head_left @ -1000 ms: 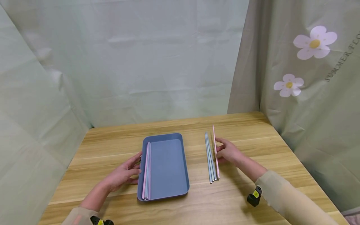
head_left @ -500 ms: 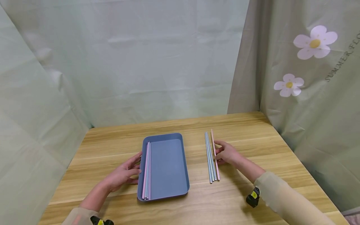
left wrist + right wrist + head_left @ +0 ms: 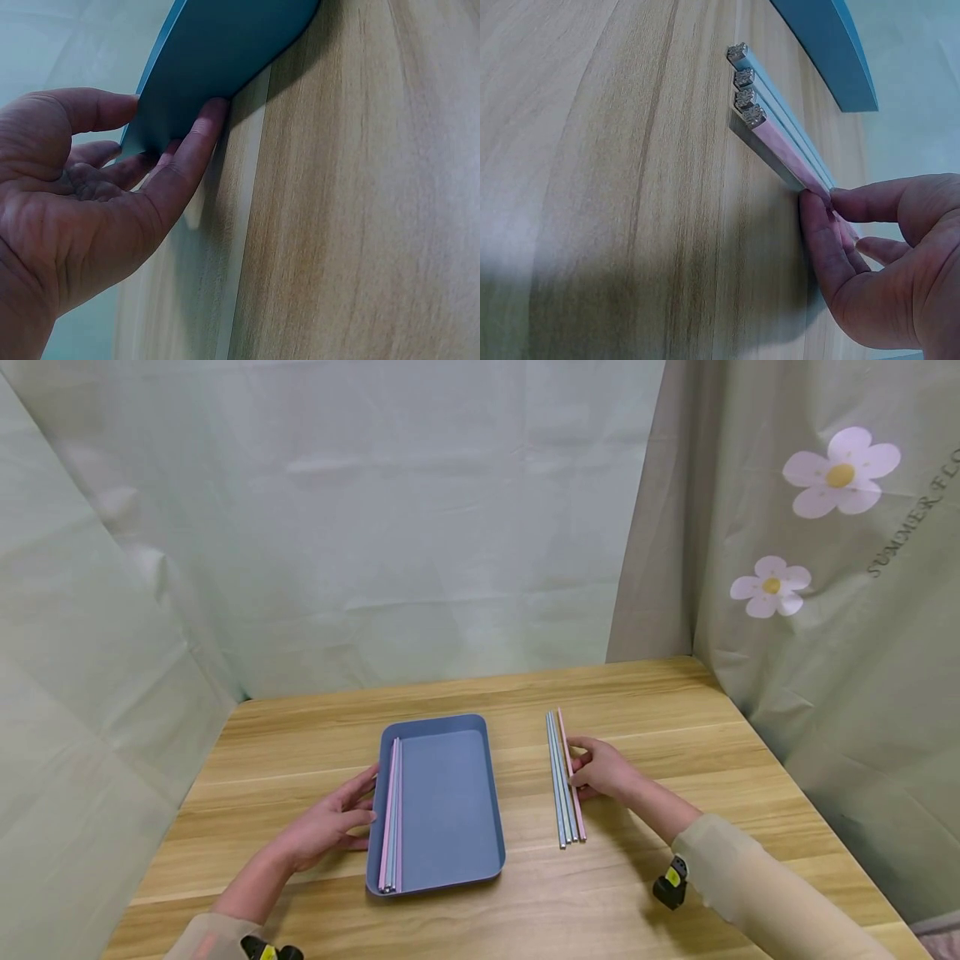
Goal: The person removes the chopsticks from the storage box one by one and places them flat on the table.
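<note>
My right hand (image 3: 603, 770) pinches a pink chopstick (image 3: 787, 146) between thumb and fingers, low over the table. Just to its left lie several light blue chopsticks (image 3: 559, 785), roughly parallel with their silver-capped ends toward me. My left hand (image 3: 326, 828) touches the outer left side of a blue-grey tray (image 3: 450, 810), its fingers loosely extended along the wall and the thumb tip at the rim, as the left wrist view shows. Inside that tray, along the left wall, lie pink, blue and purple chopsticks (image 3: 392, 827).
The wood-grain table (image 3: 525, 910) carries the tray and the chopsticks. Pale cloth (image 3: 450, 527) hangs behind it and on both sides. White flowers (image 3: 840, 475) are printed on the right-hand cloth. A camera is strapped to each wrist.
My right hand has lowered the pink chopstick and brought it left, close beside the blue ones. The left hand and the tray have stayed put.
</note>
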### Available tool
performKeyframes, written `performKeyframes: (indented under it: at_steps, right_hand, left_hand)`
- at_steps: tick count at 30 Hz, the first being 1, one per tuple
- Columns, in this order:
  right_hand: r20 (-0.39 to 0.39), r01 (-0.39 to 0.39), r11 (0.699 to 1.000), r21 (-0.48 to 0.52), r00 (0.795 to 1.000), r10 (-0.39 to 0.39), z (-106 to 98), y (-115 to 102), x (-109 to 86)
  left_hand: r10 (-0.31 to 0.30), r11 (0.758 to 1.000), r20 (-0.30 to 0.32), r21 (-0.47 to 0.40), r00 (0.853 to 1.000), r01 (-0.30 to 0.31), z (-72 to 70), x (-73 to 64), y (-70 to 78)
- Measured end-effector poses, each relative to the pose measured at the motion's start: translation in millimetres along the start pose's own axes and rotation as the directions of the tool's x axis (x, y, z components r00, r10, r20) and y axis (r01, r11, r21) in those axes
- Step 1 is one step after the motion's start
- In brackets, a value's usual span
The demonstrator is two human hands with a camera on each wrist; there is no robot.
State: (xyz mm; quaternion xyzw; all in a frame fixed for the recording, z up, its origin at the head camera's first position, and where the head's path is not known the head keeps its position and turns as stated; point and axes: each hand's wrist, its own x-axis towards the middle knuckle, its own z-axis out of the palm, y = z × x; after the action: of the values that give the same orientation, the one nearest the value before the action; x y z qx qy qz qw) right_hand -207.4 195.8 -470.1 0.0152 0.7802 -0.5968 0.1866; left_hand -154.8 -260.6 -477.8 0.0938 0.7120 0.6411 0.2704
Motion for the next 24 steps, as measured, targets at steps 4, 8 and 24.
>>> performKeyframes:
  at_steps: [4, 8, 24]
  right_hand:
    - [-0.003, 0.001, 1.0, -0.002, 1.0, -0.001, 0.4, 0.0, -0.3]
    - [-0.008, -0.004, 1.0, -0.004, 1.0, 0.004, 1.1, 0.4, -0.6]
    - [-0.027, -0.014, 1.0, 0.004, 1.0, 0.014, -2.6, -1.4, -4.7]
  left_hand:
    - [0.002, 1.0, 0.0, 0.0, 1.0, -0.002, -0.7, 0.2, -0.9]
    - [0.006, 1.0, 0.005, -0.001, 1.0, -0.006, -1.4, 0.6, -2.2]
    - [0.007, 1.0, 0.005, -0.003, 1.0, -0.007, -0.5, 0.3, -0.9]
